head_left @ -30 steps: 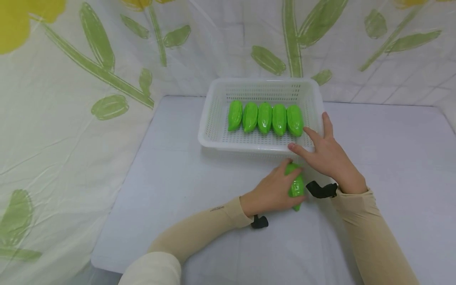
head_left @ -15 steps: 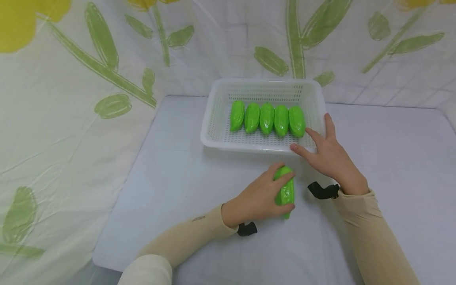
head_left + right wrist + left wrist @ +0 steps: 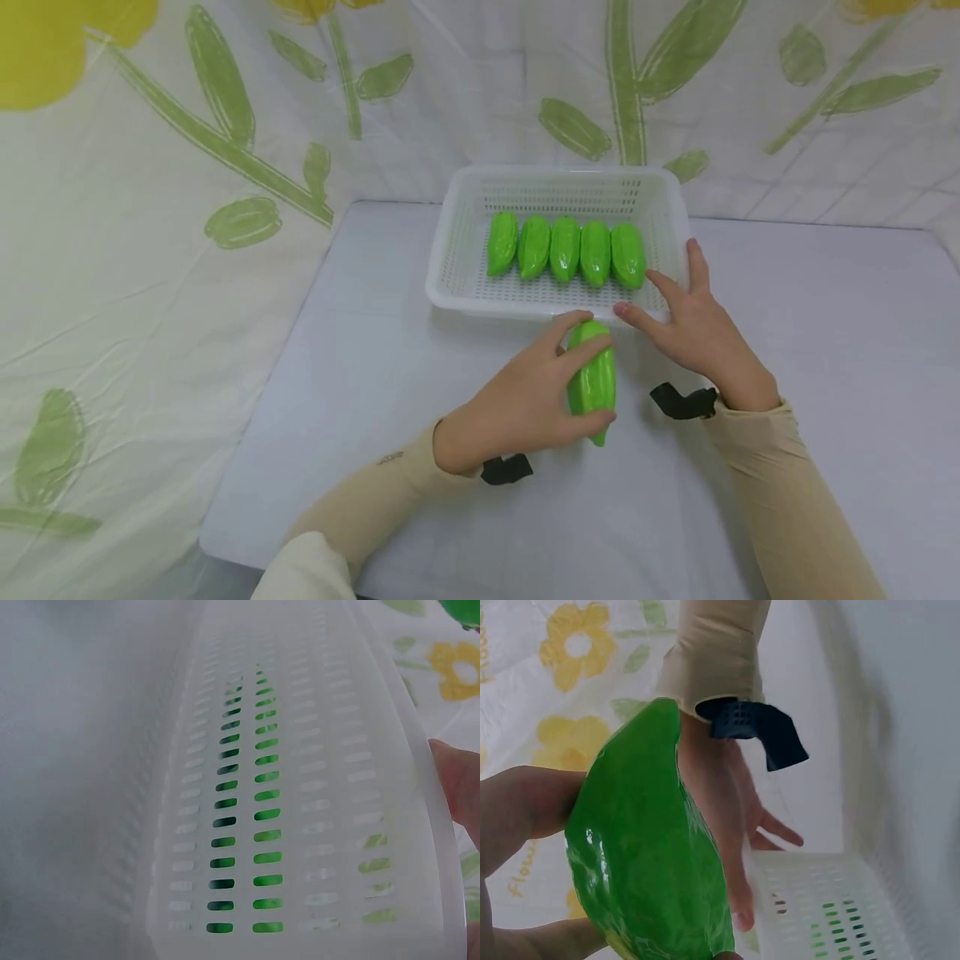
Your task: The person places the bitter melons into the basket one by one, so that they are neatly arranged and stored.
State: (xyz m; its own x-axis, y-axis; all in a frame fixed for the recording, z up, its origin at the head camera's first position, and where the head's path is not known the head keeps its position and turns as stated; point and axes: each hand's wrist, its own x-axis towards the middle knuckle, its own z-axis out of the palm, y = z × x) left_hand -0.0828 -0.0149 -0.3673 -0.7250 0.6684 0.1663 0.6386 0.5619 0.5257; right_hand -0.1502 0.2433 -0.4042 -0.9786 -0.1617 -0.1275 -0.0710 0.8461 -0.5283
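In the head view my left hand (image 3: 525,396) grips a glossy green, ridged fruit (image 3: 592,379) with a pointed end, held just in front of the white plastic basket (image 3: 517,307). The left wrist view shows that fruit (image 3: 645,840) close up, fingers on its side. My right hand (image 3: 693,333) rests at the basket's front right corner with fingers spread and fairly straight, its thumb on the front rim. Several matching green fruits (image 3: 564,250) lie in a row inside the basket. Through the slots of the basket wall (image 3: 300,825) in the right wrist view, green shows.
A pale cloth-covered table (image 3: 360,367) carries the basket near its back edge. Behind it hangs a white curtain (image 3: 480,83) printed with flowers and leaves. Black wrist mounts (image 3: 684,402) sit at both cuffs.
My left hand has moved left with the green fruit, then up toward the basket's front rim, lifting the fruit. My right hand stays at the basket corner.
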